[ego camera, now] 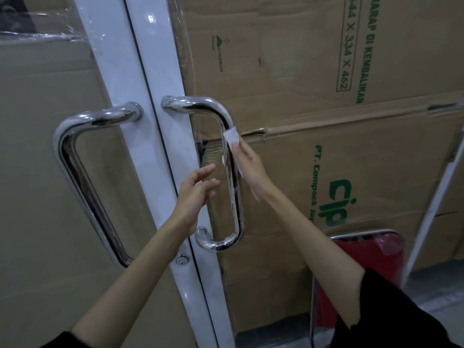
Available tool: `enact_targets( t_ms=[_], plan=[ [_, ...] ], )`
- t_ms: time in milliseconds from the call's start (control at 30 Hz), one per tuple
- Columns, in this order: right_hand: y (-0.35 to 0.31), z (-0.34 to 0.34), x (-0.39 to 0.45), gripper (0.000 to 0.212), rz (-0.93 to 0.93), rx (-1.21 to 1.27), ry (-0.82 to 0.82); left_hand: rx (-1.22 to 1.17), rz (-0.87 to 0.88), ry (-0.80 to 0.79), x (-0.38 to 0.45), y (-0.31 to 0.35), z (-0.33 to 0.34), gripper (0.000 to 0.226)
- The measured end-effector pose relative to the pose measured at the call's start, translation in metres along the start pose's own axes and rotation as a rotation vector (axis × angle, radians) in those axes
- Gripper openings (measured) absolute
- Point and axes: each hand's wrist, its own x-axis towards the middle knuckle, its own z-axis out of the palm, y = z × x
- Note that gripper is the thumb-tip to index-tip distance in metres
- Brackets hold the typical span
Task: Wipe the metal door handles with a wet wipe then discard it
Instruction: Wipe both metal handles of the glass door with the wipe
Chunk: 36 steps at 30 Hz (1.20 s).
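Right hand (247, 163) fingers clamp white wet wipe (232, 136) around right polished chrome door handle (232, 172), mid-wipe. Left hand (194, 194) hovers beside, fingers relaxed apart, likely steadying.

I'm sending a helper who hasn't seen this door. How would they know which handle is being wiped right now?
Start at the white double door frame with cardboard boxes behind the glass. Two chrome D-shaped handles flank the centre seam; it is the right handle. Unlike the left handle, the right hand presses a white wet wipe against its upright bar.
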Motion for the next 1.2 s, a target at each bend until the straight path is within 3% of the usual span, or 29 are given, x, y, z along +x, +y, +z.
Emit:
enact_targets(
  t_ms=[133, 233, 367, 433, 467, 567, 767, 900, 967, 1033, 1133, 1200],
  plan=[
    [0.024, -0.021, -0.005, 0.061, 0.218, -0.077, -0.182, -0.01, -0.019, 0.032, 0.0, -0.001, 0.001, 0.034],
    [0.013, -0.023, 0.001, 0.046, 0.206, -0.004, -0.058, -0.013, -0.024, 0.036, 0.001, -0.001, 0.002, 0.033],
    [0.009, 0.011, -0.011, 0.031, -0.109, 0.163, 0.27, -0.033, -0.019, 0.046, 0.002, 0.002, 0.005, 0.032],
    [0.032, 0.016, -0.023, 0.036, -0.369, -0.202, 0.417, -0.039, -0.017, 0.049, 0.002, 0.002, 0.005, 0.032],
    [0.047, 0.012, -0.028, 0.039, -0.543, -0.469, 0.408, -0.038, -0.016, 0.048, 0.002, 0.002, 0.004, 0.033],
    [0.079, -0.015, -0.03, 0.057, -0.922, -0.998, 0.214, -0.033, -0.011, 0.059, 0.002, 0.001, -0.002, 0.035],
    [0.024, -0.036, 0.001, 0.071, -1.048, -1.175, 0.049, -0.068, -0.004, 0.092, 0.01, 0.004, -0.002, 0.034],
    [0.015, -0.041, 0.011, 0.035, -1.353, -1.545, -0.355, -0.079, 0.02, 0.077, 0.01, 0.007, 0.002, 0.035],
    [0.01, -0.057, 0.014, 0.028, -1.46, -1.653, -0.513, -0.046, 0.043, 0.092, 0.009, 0.007, -0.004, 0.034],
    [0.004, -0.069, 0.016, 0.032, -1.468, -1.653, -0.494, -0.018, 0.068, 0.117, 0.007, 0.006, -0.012, 0.032],
    [0.005, -0.065, 0.014, 0.032, -1.399, -1.553, -0.319, -0.016, 0.063, 0.136, 0.008, 0.006, -0.02, 0.031],
    [0.024, -0.053, 0.009, 0.031, -1.373, -1.568, -0.374, -0.027, 0.043, 0.135, 0.009, 0.006, -0.02, 0.031]
  ],
)
